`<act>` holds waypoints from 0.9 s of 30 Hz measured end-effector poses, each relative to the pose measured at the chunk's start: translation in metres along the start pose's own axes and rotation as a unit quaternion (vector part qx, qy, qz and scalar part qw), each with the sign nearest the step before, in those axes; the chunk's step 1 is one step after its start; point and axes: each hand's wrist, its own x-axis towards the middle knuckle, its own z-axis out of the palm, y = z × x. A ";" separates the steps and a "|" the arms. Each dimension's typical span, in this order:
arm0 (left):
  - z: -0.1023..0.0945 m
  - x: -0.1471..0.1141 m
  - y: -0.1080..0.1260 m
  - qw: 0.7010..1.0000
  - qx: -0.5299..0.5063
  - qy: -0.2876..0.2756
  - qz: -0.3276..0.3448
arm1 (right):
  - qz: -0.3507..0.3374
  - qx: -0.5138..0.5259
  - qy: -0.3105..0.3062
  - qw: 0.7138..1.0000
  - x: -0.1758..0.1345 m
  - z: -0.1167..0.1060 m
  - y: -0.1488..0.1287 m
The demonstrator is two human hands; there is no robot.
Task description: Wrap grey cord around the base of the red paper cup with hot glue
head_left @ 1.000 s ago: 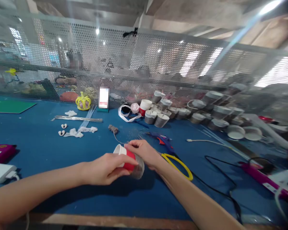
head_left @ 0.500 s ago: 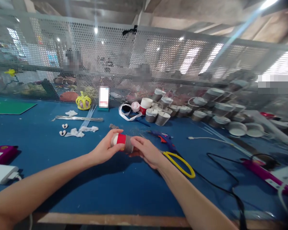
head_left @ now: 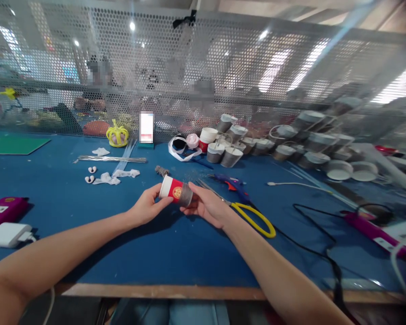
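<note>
Both hands pinch one red cup point(head_left: 174, 191) lying sideways above the worktop point(head_left: 176, 253): left hand point(head_left: 148, 206) at its rim, right hand point(head_left: 206, 206) at its grey base; scissors point(head_left: 246, 213) just beside.

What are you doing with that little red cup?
A person holds a small red paper cup on its side above the blue table, the left hand at its white rim end and the right hand at the grey-wrapped bottom end. Yellow-handled scissors and a blue glue gun lie just right of the hands. A cluster of grey-wrapped cups sits further back.
</note>
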 end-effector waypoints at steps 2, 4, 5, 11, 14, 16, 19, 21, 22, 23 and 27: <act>-0.001 0.000 0.000 1.000 0.005 0.004 -0.002 | -0.019 -0.026 0.005 0.999 0.000 0.000 0.002; -0.001 0.000 0.000 1.000 0.007 0.013 -0.006 | -0.051 -0.061 0.020 0.997 0.000 -0.001 0.004; -0.001 0.000 0.001 1.000 0.007 0.019 -0.010 | -0.070 -0.081 0.030 0.994 0.000 -0.001 0.005; 0.002 0.000 0.006 0.999 -0.012 0.030 -0.021 | -0.153 -0.184 0.060 0.969 -0.001 -0.001 0.011; 0.005 -0.002 0.008 0.999 -0.025 0.013 -0.027 | -0.163 -0.215 0.057 0.961 -0.002 -0.001 0.012; 0.006 -0.004 0.009 0.999 -0.037 0.002 -0.029 | -0.165 -0.228 0.059 0.958 -0.003 -0.001 0.012; 0.007 -0.005 0.009 0.999 -0.043 -0.006 -0.027 | -0.166 -0.240 0.061 0.954 -0.003 -0.002 0.012; 0.007 -0.006 0.009 0.999 -0.039 -0.007 -0.028 | -0.166 -0.244 0.058 0.954 -0.003 -0.003 0.012; 0.007 -0.006 0.009 0.999 -0.037 -0.007 -0.028 | -0.166 -0.245 0.055 0.954 -0.004 -0.003 0.012; 0.006 -0.007 0.009 0.999 -0.037 -0.006 -0.028 | -0.166 -0.246 0.052 0.954 -0.004 -0.003 0.012; 0.006 -0.007 0.011 0.998 -0.047 -0.001 -0.038 | -0.165 -0.245 0.042 0.954 -0.006 -0.002 0.012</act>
